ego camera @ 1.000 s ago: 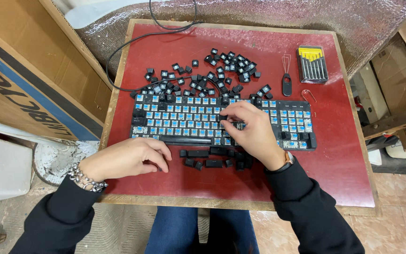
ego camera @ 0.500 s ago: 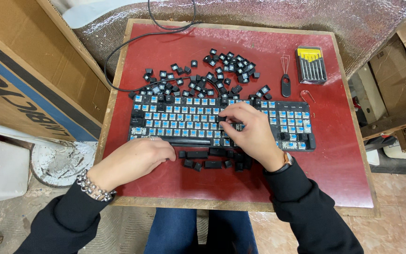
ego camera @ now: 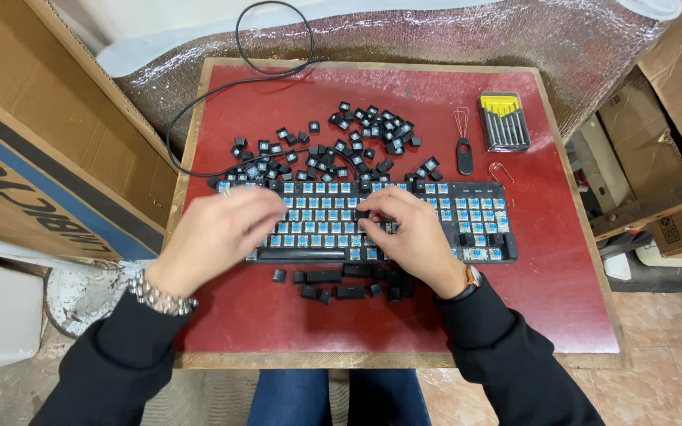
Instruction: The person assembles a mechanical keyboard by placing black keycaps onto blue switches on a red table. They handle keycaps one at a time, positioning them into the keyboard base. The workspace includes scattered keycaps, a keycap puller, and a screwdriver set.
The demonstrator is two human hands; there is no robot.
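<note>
Hands rest over a black keyboard [ego camera: 404, 225] with bare blue switches: the right hand [ego camera: 408, 237] pinches a black keycap [ego camera: 362, 214] at its middle, the left hand [ego camera: 219, 233] lies blurred and loosely open over its left end. Loose keycaps [ego camera: 341, 142] lie scattered behind it on the red table [ego camera: 546, 300], near a screwdriver set [ego camera: 504, 122].

I see the keyboard [ego camera: 404, 221] lying mid-table [ego camera: 562, 315], loose keycaps [ego camera: 341, 142] heaped behind it and a few more [ego camera: 341, 282] in front. Behind its right end lie the keycap puller [ego camera: 463, 146] and, further right, the screwdriver set [ego camera: 504, 122].
</note>
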